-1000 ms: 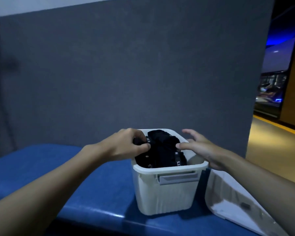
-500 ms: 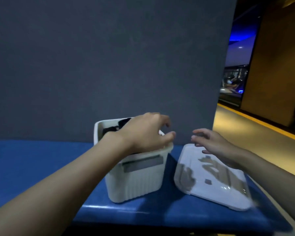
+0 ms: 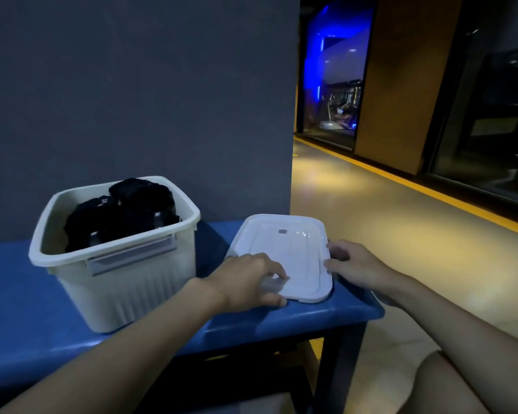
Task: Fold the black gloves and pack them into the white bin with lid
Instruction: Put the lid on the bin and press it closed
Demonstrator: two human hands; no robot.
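Now, at the left of the blue bench (image 3: 18, 294), the bin (image 3: 132, 294) stands open with the black gloves (image 3: 123, 210) heaped inside, the topmost reaching just above the rim. Just right of it the lid (image 3: 284, 249) lies flat on the bench. Your left hand (image 3: 248, 282) curls over its near-left edge, and your right hand (image 3: 353, 264) pinches its right edge.
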